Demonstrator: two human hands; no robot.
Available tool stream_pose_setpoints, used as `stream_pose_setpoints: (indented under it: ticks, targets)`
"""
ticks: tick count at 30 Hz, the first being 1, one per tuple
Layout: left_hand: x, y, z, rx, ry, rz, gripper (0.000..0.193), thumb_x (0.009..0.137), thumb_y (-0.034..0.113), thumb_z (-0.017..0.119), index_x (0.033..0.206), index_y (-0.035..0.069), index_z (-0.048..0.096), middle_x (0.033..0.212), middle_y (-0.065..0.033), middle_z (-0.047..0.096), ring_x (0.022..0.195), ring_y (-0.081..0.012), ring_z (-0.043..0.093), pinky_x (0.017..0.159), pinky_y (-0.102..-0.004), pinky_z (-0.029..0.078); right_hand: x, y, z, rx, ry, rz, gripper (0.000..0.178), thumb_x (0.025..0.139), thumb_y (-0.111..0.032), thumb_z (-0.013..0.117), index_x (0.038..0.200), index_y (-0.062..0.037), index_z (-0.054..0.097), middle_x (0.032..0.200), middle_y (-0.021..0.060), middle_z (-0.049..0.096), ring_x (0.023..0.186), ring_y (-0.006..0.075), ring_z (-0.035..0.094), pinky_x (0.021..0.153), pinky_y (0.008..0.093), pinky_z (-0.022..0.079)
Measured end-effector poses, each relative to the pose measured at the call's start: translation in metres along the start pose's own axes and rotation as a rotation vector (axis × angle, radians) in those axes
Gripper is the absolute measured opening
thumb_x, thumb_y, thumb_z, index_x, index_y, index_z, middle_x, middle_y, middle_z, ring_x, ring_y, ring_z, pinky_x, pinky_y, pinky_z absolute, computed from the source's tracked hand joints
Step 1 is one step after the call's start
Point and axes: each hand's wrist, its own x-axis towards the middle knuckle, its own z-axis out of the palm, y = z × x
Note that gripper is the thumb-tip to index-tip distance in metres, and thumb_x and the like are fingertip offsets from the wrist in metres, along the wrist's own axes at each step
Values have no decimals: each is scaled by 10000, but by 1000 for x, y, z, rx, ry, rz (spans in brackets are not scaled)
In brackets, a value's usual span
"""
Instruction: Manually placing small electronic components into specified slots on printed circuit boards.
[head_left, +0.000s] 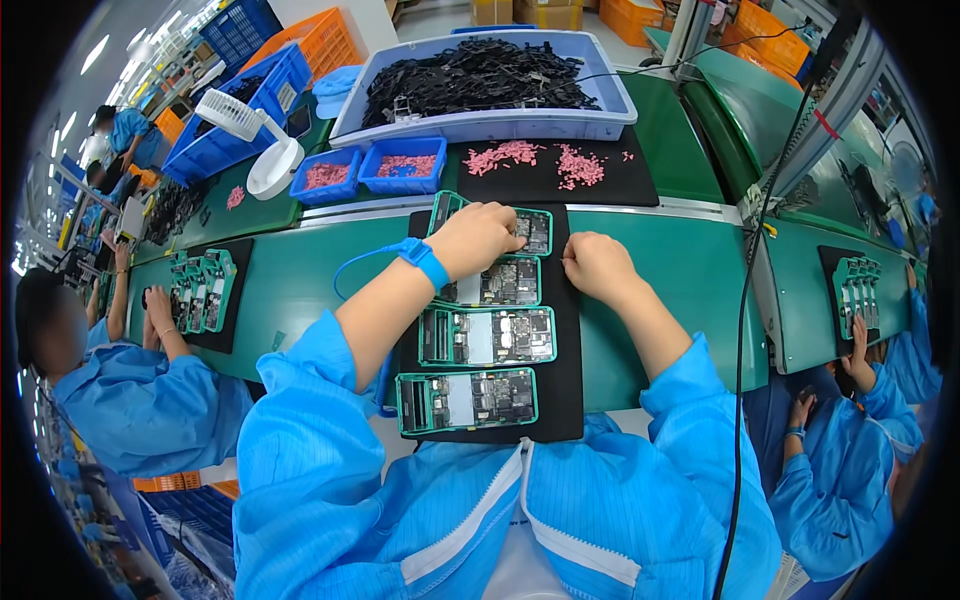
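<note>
Green worktop (680,350) fronts one tub (480,130) of black parts (480,80); a near black mat (565,390), short of two blue bins (405,186) of pink pieces (405,166), bears four opened phones (485,336), the left hand (475,240) partly blocking the farthest, grip hidden; right hand (600,268) curls closed.

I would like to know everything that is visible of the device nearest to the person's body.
The device is oblong, with a green rim that looks like plastic, its long sides running left to right. Its left section is framed around a dark opening; a pale grey-blue rectangle sits near the middle, and small dark and silvery parts fill the right. It lies with its insides up on the black mat; neither the left hand nor the right hand touches it.
</note>
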Motion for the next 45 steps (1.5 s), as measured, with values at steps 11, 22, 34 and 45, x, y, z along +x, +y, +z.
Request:
stream_pose_setpoints:
  ticks: [11, 22, 34, 45]
  targets:
    - [-19, 4, 7, 206, 139, 39, 291, 824, 170, 567, 1086, 208, 688, 988, -48, 573, 978, -218, 568, 807, -343, 461, -7, -37, -11, 256, 59, -272, 73, 785, -115, 623, 776, -44, 635, 780, 131, 622, 736, 323, 621, 661, 414, 505]
    - [-90, -53, 5, -629, 897, -716, 195, 845, 87, 652, 1034, 57, 690, 914, -67, 658, 789, -139, 621, 703, -267, 507, -2, -60, 3, 158, -95, -443, 29, 730, -79, 608, 721, -53, 602, 731, 99, 615, 729, 302, 622, 641, 412, 507]
    - [-128, -75, 55, -746, 839, -867, 298, 835, 85, 677, 1122, 9, 645, 890, -40, 654, 769, -89, 600, 715, -229, 512, 2, -67, -2, 19, -147, -472, 53, 712, -44, 631, 765, -49, 632, 765, 93, 606, 741, 286, 611, 641, 381, 500]
    - [-126, -80, 53, -577, 739, -862, 264, 801, 125, 674, 1057, 57, 675, 851, -57, 652, 702, -160, 608, 666, -291, 506, -30, -64, 10, 15, 53, -480, 404, 651, 94, 585, 976, -107, 718, 998, 104, 584, 918, 292, 559, 777, 376, 474]
